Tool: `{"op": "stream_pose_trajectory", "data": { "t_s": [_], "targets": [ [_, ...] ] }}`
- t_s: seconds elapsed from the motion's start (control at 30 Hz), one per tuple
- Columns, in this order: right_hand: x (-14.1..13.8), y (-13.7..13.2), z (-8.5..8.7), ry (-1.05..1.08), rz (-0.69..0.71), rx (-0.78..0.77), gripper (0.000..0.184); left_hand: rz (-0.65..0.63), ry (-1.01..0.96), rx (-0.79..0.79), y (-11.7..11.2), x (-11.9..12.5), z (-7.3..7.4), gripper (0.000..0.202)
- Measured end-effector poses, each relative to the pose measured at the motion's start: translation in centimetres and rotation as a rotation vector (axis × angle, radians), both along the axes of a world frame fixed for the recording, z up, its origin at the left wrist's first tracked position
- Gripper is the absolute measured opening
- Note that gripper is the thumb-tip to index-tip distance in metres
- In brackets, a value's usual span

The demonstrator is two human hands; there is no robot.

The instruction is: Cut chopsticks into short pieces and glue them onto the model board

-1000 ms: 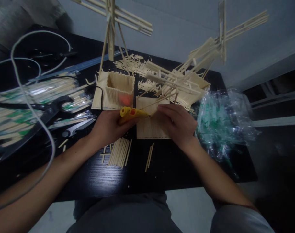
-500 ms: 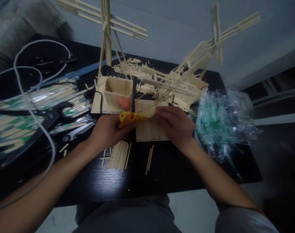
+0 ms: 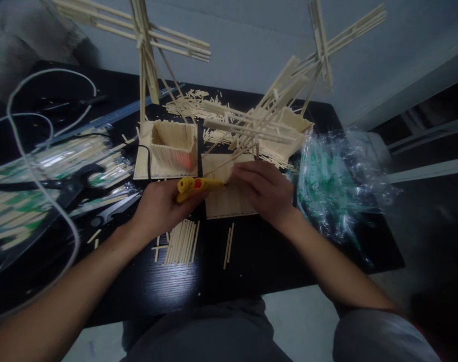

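Observation:
My left hand [image 3: 158, 205] is closed around a yellow glue gun [image 3: 193, 187], its narrow dark tip pointing right over a flat panel of pale wooden sticks [image 3: 229, 203]. Close to that tip, my right hand [image 3: 267, 190] has its fingers pinched together above the panel; what they hold, if anything, is hidden. To the left of the panel stands an open box of upright sticks [image 3: 174, 148] on a flat stick base, a reddish glow on its front. A row of cut sticks [image 3: 181, 242] lies nearer me, with a loose pair of sticks [image 3: 229, 246] to its right.
Two stick windmill-like structures rise behind, a left one [image 3: 148, 55] and a right one [image 3: 279, 105]. Black-handled pliers [image 3: 72, 183], bagged sticks [image 3: 96, 156] and a white cable [image 3: 32, 173] lie left. Green-and-clear plastic wrapping [image 3: 327, 183] sits right. Stick offcuts [image 3: 193, 103] lie behind.
The whole view has shifted slightly, so things appear a little further left. Both hands keep nearly the same place over the panel, the glue gun still in the left one.

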State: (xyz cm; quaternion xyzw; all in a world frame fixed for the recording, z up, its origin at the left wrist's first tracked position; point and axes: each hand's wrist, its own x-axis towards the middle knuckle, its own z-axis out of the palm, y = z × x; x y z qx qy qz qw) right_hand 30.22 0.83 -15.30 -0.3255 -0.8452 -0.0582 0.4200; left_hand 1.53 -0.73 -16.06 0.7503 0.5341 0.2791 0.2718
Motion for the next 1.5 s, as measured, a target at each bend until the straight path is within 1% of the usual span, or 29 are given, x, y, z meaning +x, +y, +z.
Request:
{"op": "stream_pose_trajectory", "data": {
  "t_s": [0.1,0.23,0.4,0.6,0.73,0.83,1.0,1.07,1.1,1.2,1.23,1.3,1.33,1.37,1.43,1.5],
  "targets": [
    [0.1,0.0,-0.1,0.004,0.007,0.010,0.031,-0.006,0.008,0.002,0.0,-0.1,0.1,0.038],
    [0.2,0.1,-0.3,-0.004,-0.004,-0.018,0.032,-0.006,0.017,0.026,0.0,-0.1,0.2,0.038],
    [0.1,0.0,-0.2,-0.016,-0.009,-0.009,0.028,0.008,0.030,0.056,0.1,-0.1,0.1,0.043],
    [-0.1,-0.1,-0.1,0.009,-0.001,0.018,0.025,0.020,0.043,0.033,0.1,-0.3,0.4,0.042],
    [0.0,-0.1,0.0,-0.006,0.005,-0.022,0.031,-0.010,0.042,0.011,-0.1,-0.2,0.4,0.039],
    [0.1,-0.2,-0.1,-0.003,0.012,-0.042,0.033,-0.017,0.043,-0.001,-0.1,-0.1,0.3,0.038],
    [0.3,-0.2,-0.3,-0.066,-0.057,-0.093,0.030,0.004,0.061,-0.005,0.0,-0.2,0.4,0.039],
    [0.4,-0.3,0.1,-0.080,-0.088,-0.076,0.028,0.021,0.067,0.002,0.1,-0.3,0.4,0.040],
    [0.4,-0.4,0.4,-0.072,-0.093,-0.041,0.028,0.029,0.071,0.007,0.1,-0.3,0.4,0.041],
    [0.4,-0.9,1.8,-0.034,-0.079,0.062,0.028,0.043,0.072,0.021,0.1,-0.4,0.4,0.042],
    [0.4,-1.3,2.3,-0.039,-0.077,0.054,0.026,0.045,0.065,0.022,0.0,-0.4,0.3,0.041],
    [0.5,-2.4,3.3,-0.070,-0.059,-0.027,0.016,0.047,0.047,0.015,0.0,-0.3,0.4,0.039],
    [0.5,-3.2,3.6,-0.094,-0.024,-0.101,0.010,0.045,0.039,0.007,0.0,-0.3,0.4,0.038],
    [0.5,-4.0,3.8,-0.123,0.029,-0.189,0.008,0.043,0.034,-0.002,0.0,-0.3,0.4,0.038],
    [0.4,-6.0,3.9,-0.237,0.084,-0.425,0.017,0.041,0.030,-0.018,0.0,-0.2,0.4,0.039],
    [0.3,-8.1,3.6,-0.310,0.038,-0.625,0.038,0.043,0.035,-0.024,0.0,-0.1,0.5,0.041]
  ]
}}
